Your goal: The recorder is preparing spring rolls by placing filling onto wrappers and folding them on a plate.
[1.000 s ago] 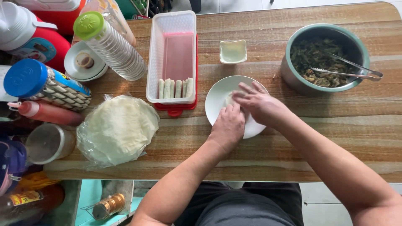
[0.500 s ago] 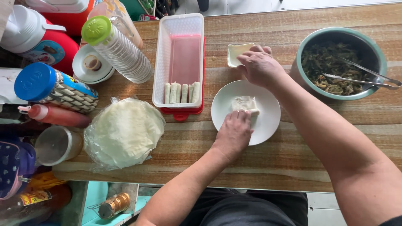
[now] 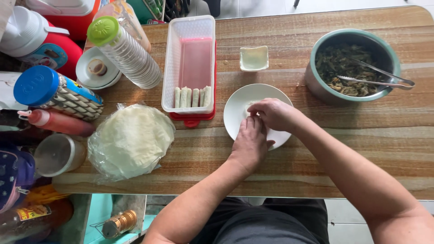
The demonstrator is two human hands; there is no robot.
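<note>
- The white plate (image 3: 239, 106) sits on the wooden table (image 3: 316, 158), near the middle, just right of the long plastic tray (image 3: 190, 49) and near the small square dish (image 3: 254, 58).
- A small pale wrapper or roll lies on the plate under the fingertips — most of it is hidden, so its shape cannot be told.
- The left hand (image 3: 248, 142) rests palm down on the near part of the plate, fingers stretched forward and pressing on the hidden piece; it clasps nothing.
- The right hand (image 3: 271, 113) comes in from the right, fingers curled down onto the same spot, touching the left fingertips. Whether it pinches the wrapper cannot be told.
- In the near end of the tray lie five finished pale rolls (image 3: 193, 96) side by side.
- A stack of round thin wrappers in a plastic bag (image 3: 129, 140) lies left of the plate, well apart from the hands.
- A metal bowl (image 3: 316, 81) of dark filling stands at far right, with tongs (image 3: 379, 77) resting in it.
- Bottles and jars — one clear bottle with a green cap (image 3: 124, 49), one jar with a blue lid (image 3: 54, 92) — crowd the left side.
</note>
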